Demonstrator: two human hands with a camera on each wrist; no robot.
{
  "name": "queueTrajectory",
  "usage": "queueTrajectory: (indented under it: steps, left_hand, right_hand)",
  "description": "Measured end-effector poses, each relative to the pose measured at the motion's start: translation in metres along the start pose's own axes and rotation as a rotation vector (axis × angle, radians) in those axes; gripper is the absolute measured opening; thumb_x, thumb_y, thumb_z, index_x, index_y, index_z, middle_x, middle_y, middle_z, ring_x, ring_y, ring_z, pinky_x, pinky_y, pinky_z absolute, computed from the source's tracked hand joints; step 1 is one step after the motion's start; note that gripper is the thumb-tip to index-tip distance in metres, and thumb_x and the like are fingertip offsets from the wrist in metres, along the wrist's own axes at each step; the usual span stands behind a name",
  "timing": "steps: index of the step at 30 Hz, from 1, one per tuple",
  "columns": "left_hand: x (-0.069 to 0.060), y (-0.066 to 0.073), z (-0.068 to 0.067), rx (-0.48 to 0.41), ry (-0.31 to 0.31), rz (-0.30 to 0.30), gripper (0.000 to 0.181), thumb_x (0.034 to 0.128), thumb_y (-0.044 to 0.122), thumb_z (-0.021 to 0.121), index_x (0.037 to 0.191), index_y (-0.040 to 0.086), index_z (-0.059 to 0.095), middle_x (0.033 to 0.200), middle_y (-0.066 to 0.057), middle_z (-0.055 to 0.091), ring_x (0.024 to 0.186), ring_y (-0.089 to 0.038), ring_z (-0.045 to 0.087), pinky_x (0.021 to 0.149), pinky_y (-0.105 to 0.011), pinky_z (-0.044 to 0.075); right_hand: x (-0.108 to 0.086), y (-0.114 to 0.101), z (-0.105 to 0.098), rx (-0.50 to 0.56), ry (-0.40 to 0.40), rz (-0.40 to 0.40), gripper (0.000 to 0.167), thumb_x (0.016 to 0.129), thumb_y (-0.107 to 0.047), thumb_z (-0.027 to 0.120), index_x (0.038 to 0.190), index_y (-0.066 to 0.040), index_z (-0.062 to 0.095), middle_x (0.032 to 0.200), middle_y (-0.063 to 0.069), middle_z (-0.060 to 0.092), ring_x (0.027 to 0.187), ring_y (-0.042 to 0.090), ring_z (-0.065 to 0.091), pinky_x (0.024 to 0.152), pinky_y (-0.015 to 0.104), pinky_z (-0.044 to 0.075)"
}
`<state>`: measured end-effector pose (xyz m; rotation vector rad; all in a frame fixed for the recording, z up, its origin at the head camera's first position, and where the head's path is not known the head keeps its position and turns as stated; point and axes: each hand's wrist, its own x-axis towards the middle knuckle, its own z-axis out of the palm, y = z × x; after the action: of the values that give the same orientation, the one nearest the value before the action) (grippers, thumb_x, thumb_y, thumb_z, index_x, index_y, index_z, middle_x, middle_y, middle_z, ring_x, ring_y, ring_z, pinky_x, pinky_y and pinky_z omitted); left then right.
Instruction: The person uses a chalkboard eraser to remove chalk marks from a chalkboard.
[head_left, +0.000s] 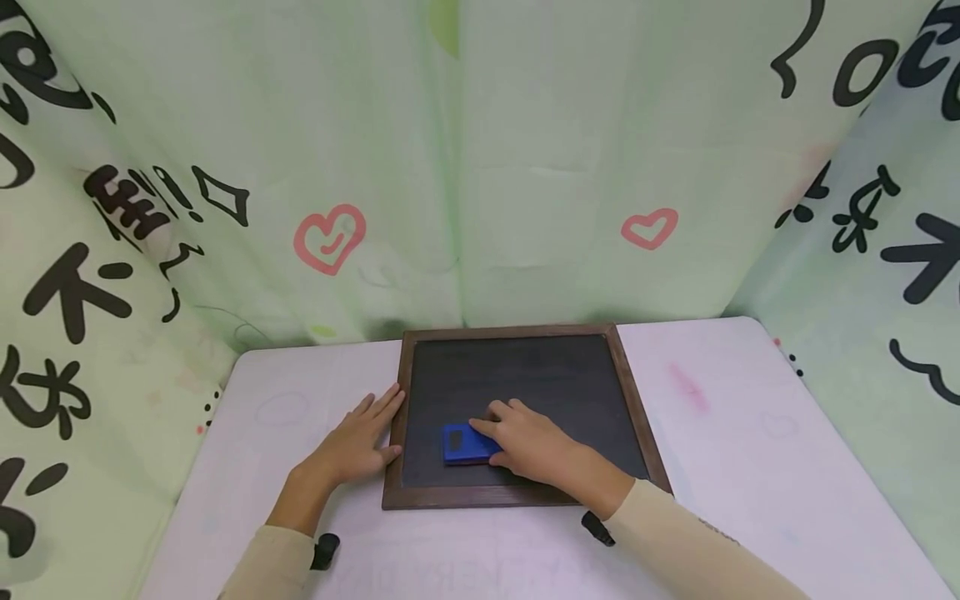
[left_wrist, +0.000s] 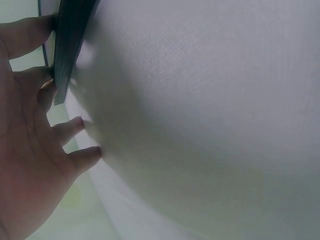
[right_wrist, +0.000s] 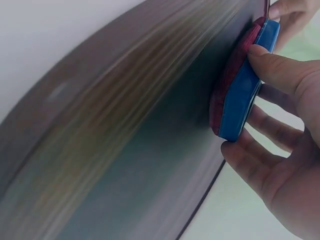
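Observation:
A small blackboard point(head_left: 517, 367) in a brown wooden frame lies on the white table, its dark surface showing no writing. On its lower middle part sits a blue eraser point(head_left: 457, 445) with a dark red felt underside, seen edge-on in the right wrist view. The right hand point(head_left: 534, 443) grips this eraser by its sides, thumb on one edge and fingers on the other. At the board's left edge, the left hand point(head_left: 351, 448) rests with fingers spread, thumb and fingertips touching the wooden frame point(left_wrist: 72, 45).
The white table point(head_left: 757, 450) extends on both sides of the board. Pale green curtains point(head_left: 525, 167) with black lettering and pink hearts hang behind and at both sides. A dark strap piece point(head_left: 325, 552) shows at the left wrist, another point(head_left: 597, 528) at the right.

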<state>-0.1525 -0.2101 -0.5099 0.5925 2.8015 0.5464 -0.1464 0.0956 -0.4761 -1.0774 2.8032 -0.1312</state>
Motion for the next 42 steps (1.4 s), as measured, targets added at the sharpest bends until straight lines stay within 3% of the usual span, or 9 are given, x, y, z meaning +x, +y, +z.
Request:
queueTrajectory:
  steps: [7, 15, 23, 28, 42]
  left_hand:
    - [0.0, 0.0, 0.002, -0.009, -0.011, -0.015, 0.081, 0.098, 0.026, 0.063, 0.166, 0.008, 0.022, 0.174, -0.009, 0.017, 0.155, -0.053, 0.019, 0.123, -0.069, 0.021]
    - [0.001, 0.0, 0.003, -0.012, -0.008, -0.016, 0.081, 0.098, 0.026, 0.063, 0.166, 0.009, 0.022, 0.174, -0.009, 0.017, 0.155, -0.053, 0.02, 0.12, -0.073, 0.022]
    - [0.001, 0.0, 0.0, 0.003, -0.004, -0.003, 0.081, 0.0976, 0.025, 0.063, 0.165, 0.007, 0.022, 0.173, -0.011, 0.018, 0.154, -0.053, 0.02, 0.123, -0.068, 0.021]
    - [0.0, 0.001, -0.002, -0.004, -0.006, -0.006, 0.08, 0.0978, 0.024, 0.063, 0.165, 0.006, 0.023, 0.173, -0.012, 0.019, 0.154, -0.054, 0.02, 0.123, -0.068, 0.021]
    - [0.0, 0.003, -0.002, -0.013, 0.003, -0.012, 0.079, 0.0977, 0.024, 0.064, 0.164, 0.006, 0.025, 0.173, -0.012, 0.02, 0.153, -0.054, 0.021, 0.122, -0.07, 0.022]
  right_hand:
    - [-0.031, 0.032, -0.001, 0.086, 0.04, 0.031, 0.058, 0.09, -0.025, 0.082, 0.143, -0.013, 0.064, 0.126, 0.008, 0.063, 0.104, 0.022, 0.057, 0.084, 0.035, 0.057]
    - [-0.072, 0.075, -0.006, 0.093, 0.056, 0.102, 0.058, 0.087, -0.019, 0.085, 0.141, -0.011, 0.065, 0.126, 0.01, 0.064, 0.109, 0.028, 0.061, 0.09, 0.042, 0.058]
    - [-0.102, 0.105, -0.011, 0.106, 0.078, 0.14, 0.058, 0.083, -0.011, 0.086, 0.138, -0.008, 0.067, 0.123, 0.012, 0.064, 0.11, 0.032, 0.065, 0.089, 0.045, 0.059]
    - [-0.109, 0.115, -0.011, 0.139, 0.08, 0.16, 0.057, 0.084, -0.007, 0.085, 0.138, -0.006, 0.066, 0.124, 0.014, 0.063, 0.114, 0.035, 0.065, 0.092, 0.047, 0.058]
    - [-0.11, 0.117, -0.014, 0.143, 0.089, 0.141, 0.057, 0.084, -0.007, 0.085, 0.138, -0.006, 0.066, 0.126, 0.015, 0.063, 0.114, 0.035, 0.065, 0.091, 0.047, 0.059]
